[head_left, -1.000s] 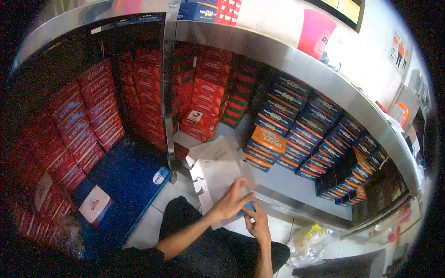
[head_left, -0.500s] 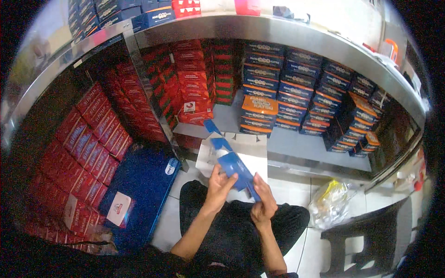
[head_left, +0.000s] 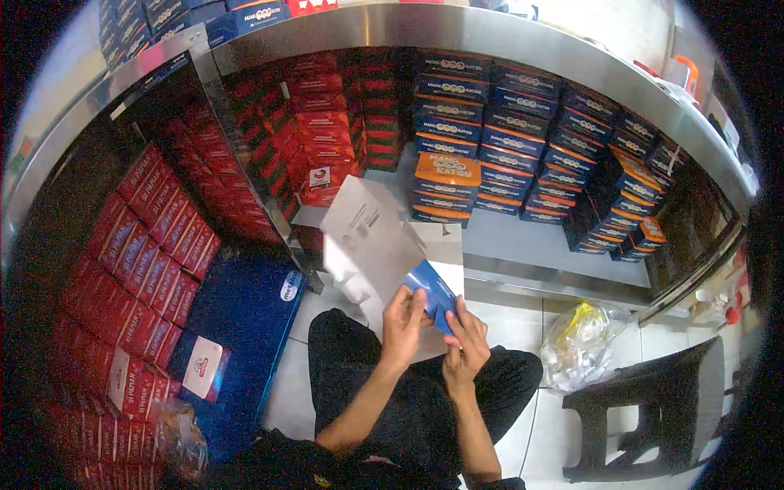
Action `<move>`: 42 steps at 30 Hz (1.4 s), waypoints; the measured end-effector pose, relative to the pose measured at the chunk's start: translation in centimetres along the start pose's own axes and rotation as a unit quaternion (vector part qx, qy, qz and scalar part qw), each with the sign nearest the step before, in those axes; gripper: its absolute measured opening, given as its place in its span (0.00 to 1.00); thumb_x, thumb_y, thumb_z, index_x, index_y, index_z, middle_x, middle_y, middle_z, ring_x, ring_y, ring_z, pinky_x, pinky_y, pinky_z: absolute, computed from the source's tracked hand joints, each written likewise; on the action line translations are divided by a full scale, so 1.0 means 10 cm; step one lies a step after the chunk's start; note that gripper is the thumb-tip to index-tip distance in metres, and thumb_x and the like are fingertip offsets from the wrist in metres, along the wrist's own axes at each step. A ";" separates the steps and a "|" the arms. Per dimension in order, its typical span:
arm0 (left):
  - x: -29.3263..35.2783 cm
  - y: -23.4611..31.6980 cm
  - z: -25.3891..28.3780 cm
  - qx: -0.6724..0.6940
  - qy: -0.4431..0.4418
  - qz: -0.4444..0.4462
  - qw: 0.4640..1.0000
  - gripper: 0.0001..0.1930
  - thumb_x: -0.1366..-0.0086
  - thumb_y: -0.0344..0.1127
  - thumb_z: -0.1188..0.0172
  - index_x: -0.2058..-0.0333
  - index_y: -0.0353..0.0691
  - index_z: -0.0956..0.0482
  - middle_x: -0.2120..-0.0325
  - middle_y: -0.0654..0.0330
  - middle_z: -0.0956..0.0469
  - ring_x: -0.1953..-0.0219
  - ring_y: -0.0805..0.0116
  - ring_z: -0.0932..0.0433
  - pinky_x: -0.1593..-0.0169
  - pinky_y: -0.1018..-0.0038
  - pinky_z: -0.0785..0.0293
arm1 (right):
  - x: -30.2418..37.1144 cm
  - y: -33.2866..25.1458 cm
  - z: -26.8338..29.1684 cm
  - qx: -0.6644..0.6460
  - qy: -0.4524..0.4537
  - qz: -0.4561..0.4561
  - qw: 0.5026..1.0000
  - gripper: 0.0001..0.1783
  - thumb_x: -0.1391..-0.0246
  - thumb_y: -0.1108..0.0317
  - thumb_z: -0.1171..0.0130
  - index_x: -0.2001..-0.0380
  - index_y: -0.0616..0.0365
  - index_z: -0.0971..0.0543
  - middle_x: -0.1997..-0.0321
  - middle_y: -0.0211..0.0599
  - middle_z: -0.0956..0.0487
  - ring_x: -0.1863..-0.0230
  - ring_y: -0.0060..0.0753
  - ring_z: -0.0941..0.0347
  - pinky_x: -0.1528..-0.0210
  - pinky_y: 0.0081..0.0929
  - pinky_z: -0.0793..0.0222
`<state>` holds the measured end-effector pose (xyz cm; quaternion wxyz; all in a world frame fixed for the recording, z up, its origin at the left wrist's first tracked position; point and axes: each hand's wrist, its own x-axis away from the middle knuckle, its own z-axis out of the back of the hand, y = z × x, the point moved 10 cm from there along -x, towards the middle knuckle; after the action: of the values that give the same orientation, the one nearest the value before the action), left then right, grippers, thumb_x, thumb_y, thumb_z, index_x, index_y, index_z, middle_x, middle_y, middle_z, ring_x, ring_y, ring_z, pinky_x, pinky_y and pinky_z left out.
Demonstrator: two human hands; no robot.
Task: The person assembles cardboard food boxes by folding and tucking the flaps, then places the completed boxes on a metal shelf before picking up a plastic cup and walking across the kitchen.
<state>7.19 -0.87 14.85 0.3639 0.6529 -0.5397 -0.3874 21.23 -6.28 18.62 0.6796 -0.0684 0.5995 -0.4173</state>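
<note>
Blue carton [head_left: 433, 282] has drawn in from its long spread, apparently more folded now; left hand [head_left: 402, 325] and right hand [head_left: 467, 343] pinch it before white card [head_left: 371, 230].

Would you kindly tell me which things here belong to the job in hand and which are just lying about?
Seemingly in the job:
blue card, held by the left hand and right hand;
white card, behind it.

Apparently just lying about:
stacked red boxes;
blue-and-orange boxes;
plastic bag;
dark stool.
</note>
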 end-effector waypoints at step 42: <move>-0.07 0.01 0.77 -0.042 0.015 -0.018 0.999 0.20 0.34 0.30 0.41 0.45 0.34 0.32 0.52 0.56 0.26 0.45 0.66 0.30 0.39 0.66 0.36 | -0.19 0.18 -0.26 0.072 -0.048 0.017 0.996 0.25 0.59 0.80 0.31 0.54 0.47 0.18 0.40 0.43 0.29 0.39 0.52 0.33 0.46 0.38 0.28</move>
<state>0.14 -0.65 11.70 0.3924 0.6522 -0.5057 -0.4062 19.95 -2.78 18.30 0.7180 -0.0294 0.5356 -0.4436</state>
